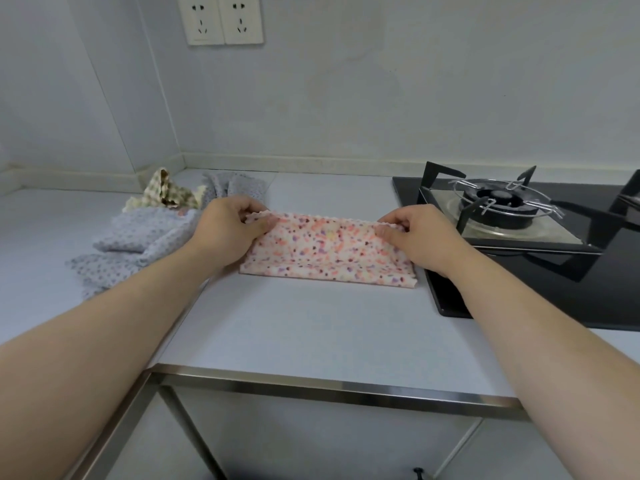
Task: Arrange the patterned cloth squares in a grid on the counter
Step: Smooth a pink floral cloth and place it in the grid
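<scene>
A pink cloth square (325,252) with orange and purple speckles lies on the pale counter (294,327), its far edge lifted. My left hand (227,230) pinches the far left corner of it, and my right hand (420,233) pinches the far right corner. To the left sits a loose heap of cloths: grey-blue dotted ones (135,244), a beige checked one (164,194) standing up behind, and another grey one (233,187) near the wall.
A black gas hob (540,271) with a burner and metal pan support (498,202) borders the pink cloth on the right. The counter's metal front edge (311,384) runs below. Two wall sockets (225,19) sit above.
</scene>
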`<action>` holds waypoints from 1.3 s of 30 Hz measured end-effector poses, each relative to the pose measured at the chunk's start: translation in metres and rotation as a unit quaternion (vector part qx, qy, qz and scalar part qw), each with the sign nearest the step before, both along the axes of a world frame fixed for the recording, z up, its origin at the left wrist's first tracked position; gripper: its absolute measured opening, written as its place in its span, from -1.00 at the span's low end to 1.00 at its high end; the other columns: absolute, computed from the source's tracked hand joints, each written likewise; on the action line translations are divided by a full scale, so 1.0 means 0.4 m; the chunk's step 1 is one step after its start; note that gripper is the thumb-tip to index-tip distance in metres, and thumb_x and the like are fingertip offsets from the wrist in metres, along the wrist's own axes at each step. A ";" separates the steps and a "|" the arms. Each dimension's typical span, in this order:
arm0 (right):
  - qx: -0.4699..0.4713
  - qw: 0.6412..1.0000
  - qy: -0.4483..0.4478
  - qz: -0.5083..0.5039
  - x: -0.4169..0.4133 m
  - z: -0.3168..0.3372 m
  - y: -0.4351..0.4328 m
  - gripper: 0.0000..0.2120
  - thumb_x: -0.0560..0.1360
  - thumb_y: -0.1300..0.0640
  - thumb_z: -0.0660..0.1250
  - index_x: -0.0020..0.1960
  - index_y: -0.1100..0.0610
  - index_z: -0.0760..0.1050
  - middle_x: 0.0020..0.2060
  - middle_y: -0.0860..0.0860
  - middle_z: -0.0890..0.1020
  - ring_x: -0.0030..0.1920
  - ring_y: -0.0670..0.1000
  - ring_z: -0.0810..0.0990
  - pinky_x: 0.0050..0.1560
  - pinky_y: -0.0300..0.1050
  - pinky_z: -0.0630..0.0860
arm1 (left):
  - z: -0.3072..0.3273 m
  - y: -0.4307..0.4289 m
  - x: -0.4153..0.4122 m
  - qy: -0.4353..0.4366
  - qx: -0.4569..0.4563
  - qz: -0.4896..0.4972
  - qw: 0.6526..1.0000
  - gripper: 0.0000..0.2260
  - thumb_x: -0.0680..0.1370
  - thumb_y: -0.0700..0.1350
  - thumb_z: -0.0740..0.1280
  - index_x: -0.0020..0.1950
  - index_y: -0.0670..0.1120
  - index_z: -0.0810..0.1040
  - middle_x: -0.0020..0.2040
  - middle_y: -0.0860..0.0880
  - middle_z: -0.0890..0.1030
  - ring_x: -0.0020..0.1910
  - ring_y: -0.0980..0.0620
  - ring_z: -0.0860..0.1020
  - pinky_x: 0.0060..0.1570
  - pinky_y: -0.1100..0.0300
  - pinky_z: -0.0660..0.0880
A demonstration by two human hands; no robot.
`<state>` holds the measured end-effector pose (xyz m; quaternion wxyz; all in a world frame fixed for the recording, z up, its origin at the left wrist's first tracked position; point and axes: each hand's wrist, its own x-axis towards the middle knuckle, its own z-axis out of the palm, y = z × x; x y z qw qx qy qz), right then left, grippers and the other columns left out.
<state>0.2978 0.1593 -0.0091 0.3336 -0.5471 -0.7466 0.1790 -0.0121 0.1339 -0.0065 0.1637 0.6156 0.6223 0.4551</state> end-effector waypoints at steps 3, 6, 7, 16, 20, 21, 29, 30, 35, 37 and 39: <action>-0.003 1.000 0.011 -0.004 0.000 0.003 -0.002 -0.87 0.55 0.00 0.45 0.06 0.00 0.70 -0.16 -0.02 0.69 -0.20 -0.13 0.58 -0.22 -0.33 0.41 | 0.000 0.002 0.001 -0.007 0.000 -0.002 1.000 -0.87 0.51 -0.08 0.52 -0.15 0.09 0.60 -0.31 0.02 0.63 -0.42 0.07 0.54 -0.26 0.14 0.57; -0.007 1.000 0.025 -0.009 0.001 0.007 -0.003 -0.85 0.52 -0.01 0.48 0.04 0.02 0.70 -0.16 -0.03 0.69 -0.22 -0.15 0.57 -0.26 -0.36 0.39 | 0.001 0.001 0.006 -0.022 -0.001 -0.008 1.000 -0.87 0.53 -0.14 0.50 -0.11 0.06 0.61 -0.39 0.15 0.56 -0.51 0.27 0.49 -0.41 0.42 0.45; -0.007 1.000 0.028 -0.011 0.001 0.007 -0.003 -0.84 0.51 -0.02 0.49 0.03 0.03 0.70 -0.17 -0.04 0.68 -0.23 -0.16 0.56 -0.28 -0.38 0.38 | 0.000 0.002 0.006 -0.027 -0.003 -0.010 1.000 -0.90 0.54 -0.16 0.48 -0.08 0.04 0.62 -0.43 0.19 0.55 -0.52 0.29 0.48 -0.43 0.46 0.42; 0.013 0.999 0.023 -0.022 0.000 0.011 -0.002 -0.81 0.49 -0.07 0.51 -0.02 0.04 0.70 -0.22 -0.09 0.68 -0.24 -0.20 0.54 -0.38 -0.51 0.33 | 0.004 -0.001 0.011 0.009 -0.007 -0.003 1.000 -0.90 0.61 -0.15 0.39 0.01 0.06 0.63 -0.30 0.01 0.60 -0.41 0.10 0.49 -0.39 0.35 0.42; 0.034 0.999 0.013 -0.019 -0.001 0.014 -0.003 -0.82 0.57 0.05 0.43 0.15 0.03 0.68 -0.06 -0.13 0.68 -0.10 -0.26 0.56 -0.19 -0.53 0.34 | 0.015 -0.002 0.011 -0.023 0.006 -0.003 1.000 -0.91 0.61 -0.15 0.38 0.02 0.03 0.65 -0.24 0.07 0.64 -0.36 0.24 0.57 -0.30 0.35 0.52; 0.047 0.998 0.020 -0.024 -0.001 0.016 -0.004 -0.81 0.58 0.06 0.42 0.17 0.04 0.67 -0.06 -0.14 0.67 -0.08 -0.24 0.56 -0.11 -0.48 0.37 | 0.019 -0.002 0.011 -0.032 0.016 0.000 0.999 -0.92 0.61 -0.14 0.39 0.02 0.02 0.65 -0.20 0.06 0.66 -0.28 0.21 0.61 -0.22 0.29 0.57; 0.154 0.977 0.117 -0.090 0.008 0.032 -0.005 -0.88 0.54 0.06 0.46 0.05 0.06 0.68 -0.17 -0.19 0.63 -0.15 -0.21 0.57 -0.08 -0.36 0.44 | 0.060 -0.016 0.021 -0.067 0.091 0.000 0.994 -0.90 0.56 -0.10 0.47 -0.11 0.10 0.64 -0.16 0.01 0.69 -0.17 0.07 0.65 -0.14 0.19 0.58; 0.167 0.974 0.123 -0.091 0.006 0.035 -0.007 -0.88 0.55 0.06 0.45 0.06 0.06 0.67 -0.16 -0.19 0.63 -0.14 -0.19 0.58 -0.06 -0.36 0.45 | 0.062 -0.018 0.025 -0.074 0.096 -0.006 0.993 -0.91 0.56 -0.11 0.46 -0.09 0.09 0.64 -0.14 -0.01 0.69 -0.18 0.06 0.65 -0.14 0.18 0.59; 0.121 0.953 0.278 -0.023 0.004 0.057 -0.023 -0.95 0.53 0.19 0.47 -0.09 0.05 0.67 -0.23 -0.11 0.70 -0.15 -0.07 0.66 -0.01 -0.19 0.58 | 0.075 -0.019 0.028 -0.152 0.060 -0.015 0.986 -0.91 0.59 -0.15 0.42 -0.11 -0.01 0.59 -0.33 0.01 0.62 -0.51 0.03 0.47 -0.35 0.10 0.46; 0.060 0.936 0.346 0.016 0.001 0.066 -0.034 -0.90 0.48 0.28 0.48 -0.15 0.10 0.67 -0.29 -0.05 0.70 -0.19 -0.07 0.65 -0.05 -0.21 0.58 | 0.089 -0.016 0.020 -0.207 0.032 -0.028 0.977 -0.90 0.59 -0.23 0.41 -0.12 -0.09 0.59 -0.39 -0.03 0.55 -0.52 0.00 0.44 -0.43 0.14 0.45; 0.019 0.932 0.360 0.042 0.000 0.073 -0.041 -0.89 0.46 0.32 0.47 -0.17 0.13 0.68 -0.28 -0.03 0.70 -0.18 -0.07 0.65 -0.05 -0.19 0.57 | 0.108 -0.019 0.014 -0.254 -0.015 -0.057 0.966 -0.93 0.58 -0.29 0.39 -0.09 -0.17 0.59 -0.31 -0.12 0.54 -0.49 0.00 0.49 -0.49 0.20 0.52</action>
